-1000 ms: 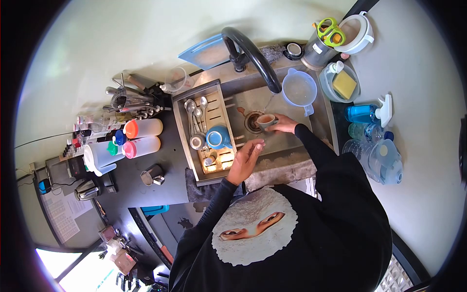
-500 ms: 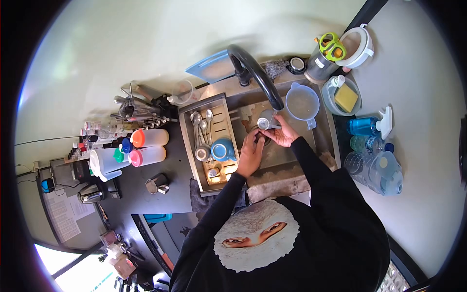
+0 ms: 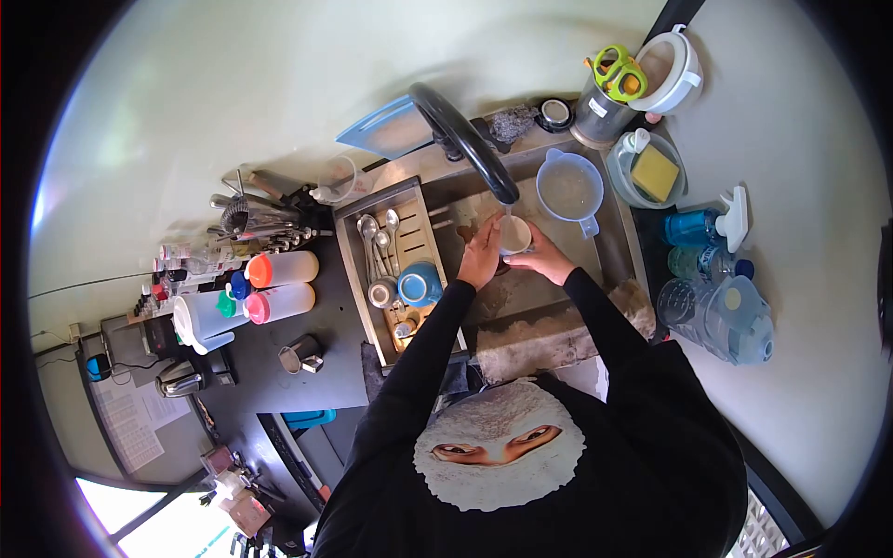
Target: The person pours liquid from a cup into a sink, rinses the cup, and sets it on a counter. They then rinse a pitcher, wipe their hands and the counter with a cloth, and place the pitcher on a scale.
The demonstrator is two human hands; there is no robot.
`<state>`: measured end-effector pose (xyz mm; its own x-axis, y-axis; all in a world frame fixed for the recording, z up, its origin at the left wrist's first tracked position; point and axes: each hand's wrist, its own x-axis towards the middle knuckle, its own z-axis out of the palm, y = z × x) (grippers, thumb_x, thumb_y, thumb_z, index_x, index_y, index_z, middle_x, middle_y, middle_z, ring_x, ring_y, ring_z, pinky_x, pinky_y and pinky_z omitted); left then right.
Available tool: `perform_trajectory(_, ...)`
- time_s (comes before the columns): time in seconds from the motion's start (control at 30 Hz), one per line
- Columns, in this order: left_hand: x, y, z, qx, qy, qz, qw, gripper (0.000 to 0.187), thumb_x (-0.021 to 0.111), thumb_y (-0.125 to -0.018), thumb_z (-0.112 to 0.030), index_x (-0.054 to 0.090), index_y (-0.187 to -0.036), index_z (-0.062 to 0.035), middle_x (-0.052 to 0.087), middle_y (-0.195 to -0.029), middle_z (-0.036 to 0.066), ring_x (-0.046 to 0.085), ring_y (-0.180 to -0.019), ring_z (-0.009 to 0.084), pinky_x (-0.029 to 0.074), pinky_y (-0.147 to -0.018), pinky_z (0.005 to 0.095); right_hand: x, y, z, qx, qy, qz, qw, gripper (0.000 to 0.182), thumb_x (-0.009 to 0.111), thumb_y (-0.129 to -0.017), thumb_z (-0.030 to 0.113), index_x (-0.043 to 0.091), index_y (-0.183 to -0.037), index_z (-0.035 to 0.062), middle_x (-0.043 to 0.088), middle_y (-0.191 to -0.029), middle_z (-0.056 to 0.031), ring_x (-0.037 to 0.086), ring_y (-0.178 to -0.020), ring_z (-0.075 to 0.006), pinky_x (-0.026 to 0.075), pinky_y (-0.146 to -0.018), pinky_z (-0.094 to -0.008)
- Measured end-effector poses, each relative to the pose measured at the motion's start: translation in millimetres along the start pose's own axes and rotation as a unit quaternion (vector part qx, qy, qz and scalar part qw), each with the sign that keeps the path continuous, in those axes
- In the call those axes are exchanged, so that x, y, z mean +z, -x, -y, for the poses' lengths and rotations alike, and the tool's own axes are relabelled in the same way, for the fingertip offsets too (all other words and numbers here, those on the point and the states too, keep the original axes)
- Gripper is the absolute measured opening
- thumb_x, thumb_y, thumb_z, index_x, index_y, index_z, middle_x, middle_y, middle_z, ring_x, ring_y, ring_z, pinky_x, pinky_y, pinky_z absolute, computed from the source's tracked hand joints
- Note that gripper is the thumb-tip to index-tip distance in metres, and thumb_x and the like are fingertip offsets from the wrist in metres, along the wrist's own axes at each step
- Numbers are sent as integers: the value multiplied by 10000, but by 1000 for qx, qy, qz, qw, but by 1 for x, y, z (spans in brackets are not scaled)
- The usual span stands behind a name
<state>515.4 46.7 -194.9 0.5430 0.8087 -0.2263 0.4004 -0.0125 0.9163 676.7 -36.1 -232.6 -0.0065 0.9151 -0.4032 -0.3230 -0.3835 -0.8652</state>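
Observation:
Below the black faucet [image 3: 470, 144], a small round cup [image 3: 514, 235] is held between both hands over the sink [image 3: 530, 298]. Its opening faces up, and water appears to fall into it from the spout. My left hand [image 3: 481, 253] is wrapped against the cup's left side. On its right side, my right hand [image 3: 544, 256] grips it with curved fingers. A clear blue-tinted jug [image 3: 569, 186] stands in the sink to the right of the cup.
Left of the faucet, a drying tray [image 3: 358, 279] holds spoons, a blue cup [image 3: 420, 284] and a metal cup. Squeeze bottles [image 3: 282, 268] and a metal pitcher [image 3: 300, 354] stand further left. At right are a sponge [image 3: 655, 174] in a bowl, a spray bottle [image 3: 693, 227] and plastic bottles.
The cup has turned from tilted to opening upward under the spout. My left hand has moved up to its side, and both hands now surround it. The whole view has shifted slightly.

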Motion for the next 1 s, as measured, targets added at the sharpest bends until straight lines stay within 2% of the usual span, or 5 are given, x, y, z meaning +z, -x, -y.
perform_trajectory(0.37, 6, -19, 57, -125, -40, 56, 990, 441, 634, -954, -237, 586, -1314, 14, 658, -1223, 281, 718, -1080, 279, 607, -682, 366, -1, 27, 19, -137, 414, -122, 892, 903, 867, -741, 298, 407, -1480, 58, 595, -1355, -210, 563, -1290, -364, 463, -1054, -433)
perform_trajectory(0.57, 1, 8, -11, 80, -359, -125, 921, 303, 593, -973, -314, 677, -1192, -123, 739, -910, 145, 715, -931, 362, 566, -847, 446, -8, 10, -1, -100, 330, 1, 939, 858, 838, -784, 301, 402, -1489, 77, 664, -1256, -217, 661, -1160, -337, 507, -973, -412)
perform_trajectory(0.67, 13, 4, -22, 137, -487, 61, 860, 400, 528, -1004, -412, 662, -1183, -80, 717, -1011, 176, 710, -959, 319, 495, -1021, 452, 1, -19, -13, -80, 273, -23, 958, 800, 785, -823, 203, 381, -1502, 81, 646, -1287, -233, 653, -1179, -348, 515, -966, -417)
perform_trajectory(0.83, 9, 7, -57, 45, -527, 137, 838, 719, 286, -1034, -611, 653, -1235, -26, 705, -1176, 144, 654, -1131, 292, 31, -1167, 733, 5, -9, -3, -153, 305, -116, 933, 713, 691, -872, 99, 358, -1500, 41, 586, -1342, -274, 579, -1264, -391, 472, -1021, -414)
perform_trajectory(1.0, 40, 9, -25, 34, -361, -4, 932, 574, 394, -1029, -540, 601, -1224, -42, 649, -1243, 242, 625, -1188, 393, 272, -1127, 697, 12, -7, 6, -200, 292, -123, 927, 600, 622, -894, 74, 432, -1463, 55, 597, -1342, -239, 594, -1237, -384, 479, -1029, -411)
